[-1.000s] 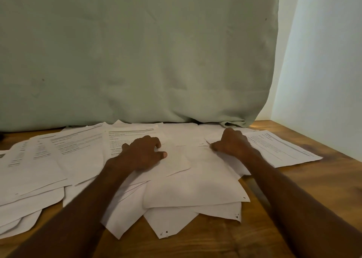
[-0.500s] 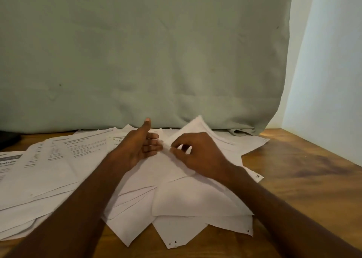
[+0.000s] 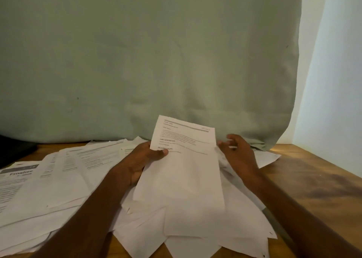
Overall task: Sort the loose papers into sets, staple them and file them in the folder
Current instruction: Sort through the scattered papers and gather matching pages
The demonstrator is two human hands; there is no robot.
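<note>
One sheet (image 3: 182,165) is lifted clear of the heap, printed side up, with the left hand (image 3: 140,162) gripping its left edge, thumb on top just under a bold heading and fingers hidden beneath. The right hand (image 3: 238,154) sits just beside the sheet's right edge with fingers loosely spread, holding nothing. Under both lies the pile of loose papers (image 3: 195,228), fanned across the wooden counter (image 3: 313,179), with more printed pages (image 3: 64,171) spread to the left, one headed "Finalize". No stapler or folder can be seen from here.

The step appears to be reading the sheet to decide which set it belongs to. To do it well, bring the right hand onto the free edge so the page stays flat, since a one-sided grip lets it droop and curl. Read the heading and match it against the face-up pages on the left. Lay it square on its match, corners aligned, so stapling goes cleanly. Many sheets in the near pile lie blank side up and will likely need turning over to be sorted.
</note>
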